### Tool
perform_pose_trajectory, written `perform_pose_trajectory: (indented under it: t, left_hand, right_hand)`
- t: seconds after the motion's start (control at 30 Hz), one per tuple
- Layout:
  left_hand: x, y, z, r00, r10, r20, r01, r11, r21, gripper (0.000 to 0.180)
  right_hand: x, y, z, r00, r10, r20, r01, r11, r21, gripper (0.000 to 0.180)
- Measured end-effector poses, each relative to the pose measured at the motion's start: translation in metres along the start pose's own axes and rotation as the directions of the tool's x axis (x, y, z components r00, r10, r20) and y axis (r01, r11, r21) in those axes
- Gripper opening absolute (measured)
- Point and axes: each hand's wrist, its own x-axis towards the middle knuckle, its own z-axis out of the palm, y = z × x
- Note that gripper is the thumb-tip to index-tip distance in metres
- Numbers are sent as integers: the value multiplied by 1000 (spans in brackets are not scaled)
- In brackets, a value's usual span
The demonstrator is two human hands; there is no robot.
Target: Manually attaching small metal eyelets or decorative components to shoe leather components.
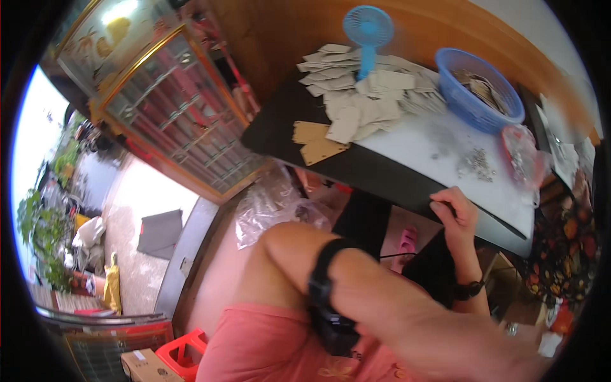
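My right hand (456, 213) rests at the front edge of the dark table (401, 181), fingers curled in and nothing showing in them. A dark watch (469, 290) is on that wrist. My left arm (394, 296) is bent, a black strap (324, 270) around it; its forearm runs blurred to the lower right, and the left hand is out of view. Beyond the right hand, small metal pieces (480, 165) lie scattered on a white sheet (439, 153). Beside them is a clear bag (523, 156) with a red part. Pale flat cards (366, 105) are heaped farther left.
A blue handheld fan (368, 28) stands among the cards. The blue basket (477, 105) at the back right holds brownish flat pieces. Two tan cards (316, 141) lie near the table's left end. Clear plastic (267, 207) and a pink sandal (408, 239) are on the floor.
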Motion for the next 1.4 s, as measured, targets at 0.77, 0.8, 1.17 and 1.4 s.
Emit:
perform_pose_trajectory:
  t: [0.77, 0.8, 1.17, 1.4]
  left_hand:
    - [262, 110, -433, 937, -289, 196, 6, 575, 818, 52]
    - [266, 97, -452, 984, -178, 16, 58, 404, 913, 48]
    - [289, 39, -537, 995, -84, -51, 79, 382, 921, 45]
    - [305, 73, -534, 857, -344, -383, 453, 858, 243, 25]
  right_hand:
    - [-21, 13, -21, 986, 88, -143, -108, 984, -141, 16]
    - [-21, 11, -21, 990, 72, -123, -90, 985, -148, 17]
    - [-23, 11, -18, 987, 40, -157, -57, 993, -106, 16]
    - [-25, 13, -20, 989, 37, -144, -53, 992, -110, 15]
